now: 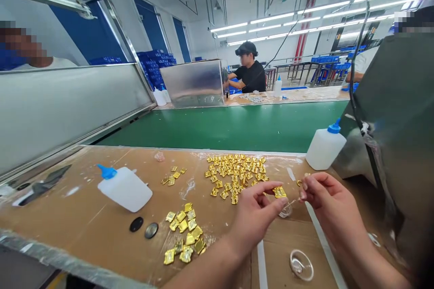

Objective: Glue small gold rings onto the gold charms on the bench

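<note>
My left hand [256,210] pinches a small gold metal piece [280,192] between thumb and fingers. Close beside it, my right hand [327,198] is closed, fingertips together on a thin pale stick-like thing [294,202] that points toward the gold piece. A tiny gold bit [299,183] shows at the right fingertips; whether it is held is unclear. Under the hands sits a small clear dish [285,211], partly hidden. Many similar gold pieces [233,171] lie spread beyond my left hand, and a looser group of larger-looking ones [185,230] lies to its left.
White squeeze bottles with blue caps stand at right [326,146] and lie at left [125,188]. Two dark oval discs [144,226] and another clear dish [301,265] rest on the cardboard-covered table [84,221]. A green belt [220,126] runs behind; a co-worker [252,70] sits across.
</note>
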A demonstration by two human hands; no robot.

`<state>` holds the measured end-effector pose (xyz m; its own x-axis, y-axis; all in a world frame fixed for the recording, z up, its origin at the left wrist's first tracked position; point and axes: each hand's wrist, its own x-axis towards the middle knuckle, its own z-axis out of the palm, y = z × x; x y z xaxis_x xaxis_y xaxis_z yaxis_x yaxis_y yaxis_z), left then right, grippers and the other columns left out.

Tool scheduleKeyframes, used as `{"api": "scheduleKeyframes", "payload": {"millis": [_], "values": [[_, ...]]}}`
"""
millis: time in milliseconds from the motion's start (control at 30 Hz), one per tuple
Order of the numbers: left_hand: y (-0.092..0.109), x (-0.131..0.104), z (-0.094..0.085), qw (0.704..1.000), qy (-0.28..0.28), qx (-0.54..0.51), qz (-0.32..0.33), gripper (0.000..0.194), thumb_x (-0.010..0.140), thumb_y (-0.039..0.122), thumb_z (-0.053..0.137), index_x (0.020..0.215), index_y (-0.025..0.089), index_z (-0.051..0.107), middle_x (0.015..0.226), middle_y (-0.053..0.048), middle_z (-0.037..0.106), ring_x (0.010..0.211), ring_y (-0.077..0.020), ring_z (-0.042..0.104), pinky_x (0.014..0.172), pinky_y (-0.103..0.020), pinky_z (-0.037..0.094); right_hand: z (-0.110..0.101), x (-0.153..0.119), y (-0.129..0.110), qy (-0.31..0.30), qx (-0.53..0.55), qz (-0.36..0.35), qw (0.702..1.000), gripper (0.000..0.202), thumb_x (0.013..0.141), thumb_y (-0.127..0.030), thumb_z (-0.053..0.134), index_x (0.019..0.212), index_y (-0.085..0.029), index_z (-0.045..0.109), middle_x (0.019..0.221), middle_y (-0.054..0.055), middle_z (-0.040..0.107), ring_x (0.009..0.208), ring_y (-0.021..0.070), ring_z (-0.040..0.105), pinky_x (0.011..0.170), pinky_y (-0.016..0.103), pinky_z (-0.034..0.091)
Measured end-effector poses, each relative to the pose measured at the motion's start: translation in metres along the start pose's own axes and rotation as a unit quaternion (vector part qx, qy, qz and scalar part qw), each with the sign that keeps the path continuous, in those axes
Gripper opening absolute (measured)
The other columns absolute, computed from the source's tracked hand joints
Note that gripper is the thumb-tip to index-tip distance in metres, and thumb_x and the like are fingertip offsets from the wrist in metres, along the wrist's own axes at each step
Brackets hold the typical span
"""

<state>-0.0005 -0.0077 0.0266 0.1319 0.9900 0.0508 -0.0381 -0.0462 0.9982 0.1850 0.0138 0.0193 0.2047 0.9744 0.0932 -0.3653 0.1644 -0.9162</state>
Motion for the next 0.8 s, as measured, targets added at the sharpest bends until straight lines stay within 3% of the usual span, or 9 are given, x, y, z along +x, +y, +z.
{"api": "scheduleKeyframes", "payload": {"millis": [267, 467, 567, 667, 800], "values": [[0.002, -0.002, 0.002, 1.0, -0.009, 0.007, -0.005, 0.047, 0.08, 0.041, 0.081, 0.119, 0.015, 0.078, 0.06, 0.006, 0.042, 0.058, -0.011, 0.035, 0.058, -0.026, 0.028, 0.0, 0.001, 0.002, -0.001, -0.008, -0.035, 0.999, 0.039, 0.078, -0.045, 0.09, 0.08, -0.017, 0.063, 0.071, 0.0, 0.068, 0.059, 0.0118, 0.067, 0.058, 0.022, 0.06], [-0.011, 0.002, -0.001, 1.0, -0.005, 0.024, -0.005, 0.062, 0.077, 0.058, 0.082, 0.121, 0.014, 0.078, 0.06, 0.005, 0.043, 0.059, -0.0118, 0.036, 0.057, -0.025, 0.029, 0.002, 0.006, 0.008, -0.03, 0.03, -0.032, 0.999, 0.05, 0.078, -0.046, 0.089, 0.088, -0.022, 0.047, 0.063, -0.005, 0.067, 0.048, 0.0112, 0.064, 0.05, 0.022, 0.057], [-0.013, 0.002, -0.001, 0.999, 0.008, 0.031, -0.006, 0.066, 0.075, 0.064, 0.082, 0.12, 0.016, 0.079, 0.059, 0.005, 0.042, 0.059, -0.0121, 0.036, 0.057, -0.025, 0.029, 0.004, 0.007, 0.009, -0.033, 0.043, -0.026, 0.998, 0.053, 0.079, -0.048, 0.088, 0.099, -0.023, 0.046, 0.067, -0.005, 0.07, 0.052, 0.0123, 0.069, 0.054, 0.022, 0.059], [-0.011, -0.001, 0.0, 0.999, 0.03, 0.036, -0.002, 0.068, 0.072, 0.067, 0.083, 0.117, 0.017, 0.081, 0.06, 0.004, 0.043, 0.059, -0.0126, 0.037, 0.056, -0.024, 0.03, 0.006, 0.008, 0.009, -0.023, 0.054, -0.004, 0.998, 0.06, 0.075, -0.05, 0.092, 0.102, -0.022, 0.047, 0.071, -0.002, 0.074, 0.06, 0.0148, 0.074, 0.058, 0.023, 0.061], [-0.009, -0.002, 0.001, 0.998, 0.04, 0.043, 0.0, 0.068, 0.07, 0.069, 0.083, 0.115, 0.019, 0.081, 0.059, 0.003, 0.047, 0.058, -0.0133, 0.041, 0.056, -0.024, 0.035, 0.006, 0.011, 0.012, -0.03, 0.085, 0.045, 0.995, 0.065, 0.062, -0.051, 0.099, 0.086, -0.02, 0.047, 0.071, 0.003, 0.077, 0.06, 0.0154, 0.075, 0.055, 0.021, 0.059]]}}
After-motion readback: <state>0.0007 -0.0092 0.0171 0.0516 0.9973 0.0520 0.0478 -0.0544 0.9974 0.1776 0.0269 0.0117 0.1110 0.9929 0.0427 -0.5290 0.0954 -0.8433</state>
